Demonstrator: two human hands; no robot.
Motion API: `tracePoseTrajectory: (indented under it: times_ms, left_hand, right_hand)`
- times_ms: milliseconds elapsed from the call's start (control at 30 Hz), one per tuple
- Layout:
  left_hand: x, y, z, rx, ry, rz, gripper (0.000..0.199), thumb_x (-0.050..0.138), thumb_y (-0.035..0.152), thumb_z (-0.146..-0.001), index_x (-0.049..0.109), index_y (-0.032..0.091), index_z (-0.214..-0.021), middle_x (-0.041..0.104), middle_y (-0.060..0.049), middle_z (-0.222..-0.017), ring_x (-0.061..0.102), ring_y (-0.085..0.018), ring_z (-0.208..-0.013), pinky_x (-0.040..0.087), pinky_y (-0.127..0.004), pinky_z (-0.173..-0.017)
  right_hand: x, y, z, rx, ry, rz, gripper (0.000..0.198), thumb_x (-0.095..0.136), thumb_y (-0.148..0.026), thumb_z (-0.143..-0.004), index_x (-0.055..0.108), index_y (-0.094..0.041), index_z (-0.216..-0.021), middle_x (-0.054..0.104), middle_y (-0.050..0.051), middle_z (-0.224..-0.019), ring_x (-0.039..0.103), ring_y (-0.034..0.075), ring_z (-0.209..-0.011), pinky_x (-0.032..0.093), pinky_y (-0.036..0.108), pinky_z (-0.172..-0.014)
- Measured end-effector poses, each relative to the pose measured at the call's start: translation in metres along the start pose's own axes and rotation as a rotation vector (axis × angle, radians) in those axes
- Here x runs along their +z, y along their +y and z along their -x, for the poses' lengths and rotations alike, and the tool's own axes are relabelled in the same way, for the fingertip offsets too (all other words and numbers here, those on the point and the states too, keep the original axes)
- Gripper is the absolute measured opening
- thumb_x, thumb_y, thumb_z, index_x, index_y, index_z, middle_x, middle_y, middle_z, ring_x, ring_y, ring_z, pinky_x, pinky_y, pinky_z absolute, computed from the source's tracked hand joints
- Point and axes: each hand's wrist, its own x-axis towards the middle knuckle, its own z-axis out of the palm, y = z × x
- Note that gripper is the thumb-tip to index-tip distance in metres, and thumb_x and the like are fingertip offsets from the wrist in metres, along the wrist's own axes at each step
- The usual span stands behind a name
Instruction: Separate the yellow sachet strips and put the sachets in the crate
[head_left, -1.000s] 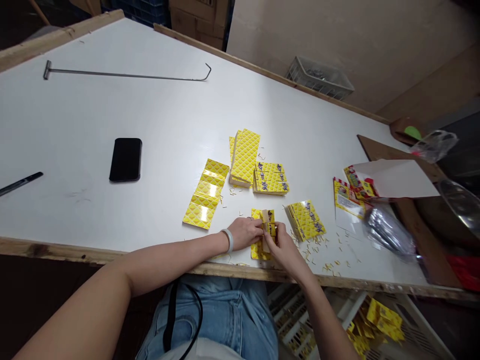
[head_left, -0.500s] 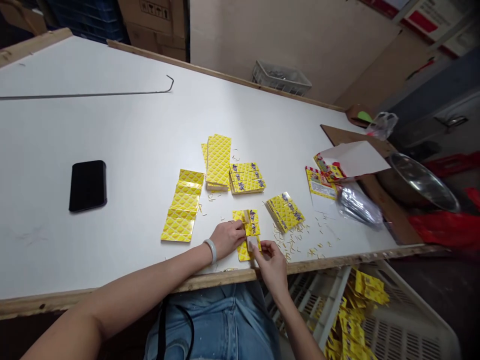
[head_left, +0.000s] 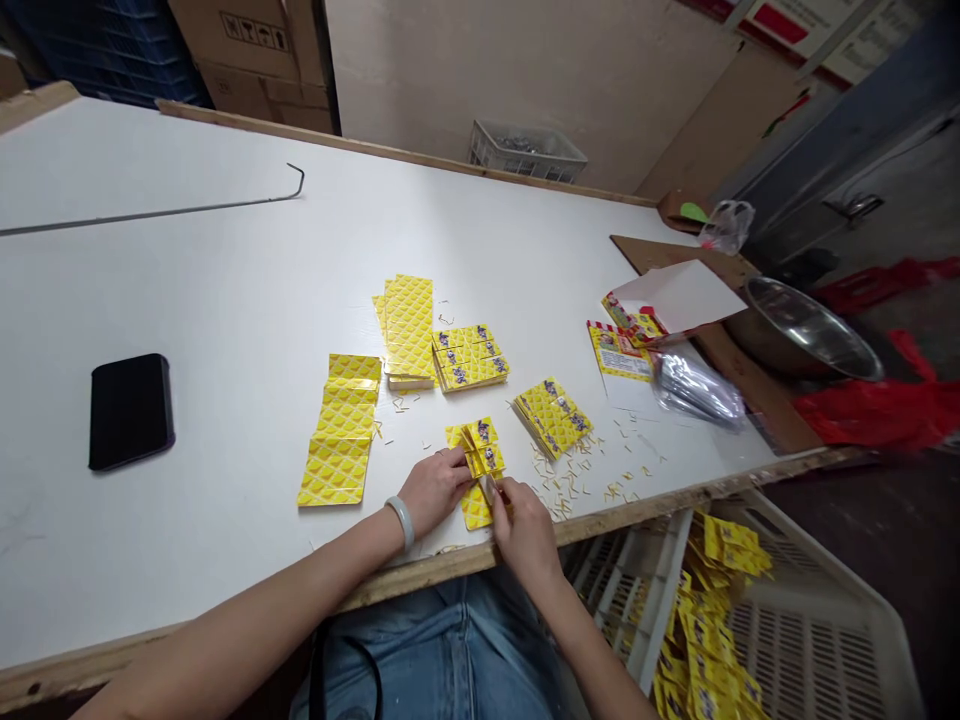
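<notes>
Yellow printed strip of packets [head_left: 478, 462] sits near the front edge of the white table [head_left: 225, 300], and both hands are on it: left hand [head_left: 433, 488] presses down w/ fingers curled on the strip's left side, right hand [head_left: 523, 525] pinches its near end between thumb and fingertips. Strip shows small dark cartoon figures on yellow; lettering too small to read. Just right, a fanned stack of same packets [head_left: 553, 414], w/ little yellow offcuts [head_left: 577, 480] scattered btwn it and the edge. Left of the hands, a flat strip, pattern-side up [head_left: 337, 430]. Further back, a tall yellow pile [head_left: 409, 325] touching a printed stack [head_left: 469, 357]. Far right: red-yellow labelled packs [head_left: 621, 350], text illegible, beside clear bags [head_left: 694, 390] and a steel bowl [head_left: 802, 325]. Black phone [head_left: 131, 410] well off left. Crate below the table [head_left: 750, 620] holds more yellow packets.
</notes>
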Motion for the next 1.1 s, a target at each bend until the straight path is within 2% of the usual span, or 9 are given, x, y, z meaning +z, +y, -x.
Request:
tracePoseTrajectory:
  times_ms: [233,400,467,533,633,700,833,1000,1100]
  left_hand:
    - [0.0,0.001,0.001,0.018,-0.052,0.032,0.025,0.041,0.022,-0.091,0.065,0.019,-0.083,0.059,-0.004,-0.091,0.055,-0.016,-0.085,0.047,-0.027,-0.073]
    - [-0.026,-0.003,0.001,0.034,-0.111,0.202,0.013,0.052,0.017,-0.08,0.065,0.018,-0.083,0.058,-0.004,-0.09,0.056,-0.016,-0.083,0.047,-0.027,-0.077]
    - [-0.037,-0.007,-0.001,-0.025,-0.064,0.297,0.01,0.054,0.021,-0.079,0.063,0.018,-0.078,0.056,-0.003,-0.084,0.055,-0.014,-0.075,0.047,-0.026,-0.072]
    - [-0.042,-0.011,-0.003,-0.089,0.082,0.337,0.014,0.056,0.027,-0.08,0.061,0.018,-0.09,0.055,-0.004,-0.089,0.055,-0.015,-0.078,0.048,-0.027,-0.073]
    - [-0.033,-0.014,-0.006,-0.069,0.189,0.326,0.035,0.058,0.03,-0.08,0.053,0.021,-0.113,0.054,-0.006,-0.101,0.053,-0.018,-0.092,0.046,-0.032,-0.083]
    - [-0.021,-0.013,-0.009,-0.067,0.165,0.296,0.026,0.052,0.026,-0.083,0.057,0.021,-0.108,0.054,-0.006,-0.098,0.053,-0.018,-0.091,0.046,-0.034,-0.085]
    - [-0.006,-0.011,-0.015,-0.184,0.175,0.213,0.016,0.051,0.021,-0.081,0.063,0.017,-0.091,0.054,-0.006,-0.088,0.053,-0.019,-0.085,0.046,-0.034,-0.081]
    - [-0.005,-0.01,-0.017,-0.184,0.162,0.156,0.017,0.051,0.023,-0.082,0.063,0.017,-0.093,0.053,-0.006,-0.088,0.051,-0.02,-0.087,0.047,-0.035,-0.081]
    - [-0.007,-0.007,-0.016,-0.179,0.202,0.05,0.015,0.054,0.024,-0.081,0.064,0.019,-0.09,0.051,-0.008,-0.1,0.048,-0.024,-0.099,0.045,-0.041,-0.087]
  right_hand:
    - [-0.003,-0.007,-0.006,0.057,-0.002,-0.017,0.016,0.04,-0.013,-0.086,0.053,-0.017,-0.078,0.06,0.005,-0.078,0.054,0.018,-0.075,0.038,0.026,-0.069]
    - [-0.005,-0.007,-0.007,0.05,-0.064,0.016,0.015,0.04,-0.011,-0.084,0.051,-0.018,-0.076,0.059,0.005,-0.077,0.053,0.018,-0.076,0.037,0.026,-0.069]
    - [-0.005,-0.007,-0.007,0.046,-0.091,0.039,0.016,0.04,-0.01,-0.083,0.051,-0.018,-0.076,0.059,0.004,-0.077,0.053,0.017,-0.075,0.036,0.025,-0.067]
    - [-0.006,-0.008,-0.007,0.048,-0.097,0.059,0.016,0.04,-0.009,-0.083,0.052,-0.018,-0.076,0.059,0.004,-0.077,0.053,0.017,-0.074,0.036,0.025,-0.067]
    - [-0.007,-0.01,-0.009,0.048,-0.094,0.068,0.015,0.041,-0.009,-0.082,0.053,-0.018,-0.078,0.059,0.004,-0.078,0.053,0.016,-0.074,0.036,0.025,-0.067]
    - [-0.009,-0.011,-0.011,0.026,-0.087,0.063,0.014,0.042,-0.01,-0.082,0.053,-0.017,-0.079,0.058,0.005,-0.082,0.053,0.017,-0.078,0.038,0.025,-0.069]
    - [-0.008,-0.013,-0.011,-0.003,-0.071,0.075,0.014,0.041,-0.01,-0.084,0.053,-0.017,-0.082,0.055,0.007,-0.087,0.051,0.019,-0.084,0.04,0.027,-0.074]
    - [-0.002,-0.012,-0.013,-0.047,-0.004,0.118,0.013,0.041,-0.012,-0.086,0.053,-0.016,-0.089,0.052,0.01,-0.096,0.051,0.019,-0.088,0.04,0.028,-0.074]
    - [-0.001,-0.01,-0.015,-0.065,-0.065,0.134,0.015,0.039,-0.011,-0.087,0.053,-0.018,-0.087,0.056,0.005,-0.086,0.053,0.017,-0.077,0.037,0.026,-0.066]
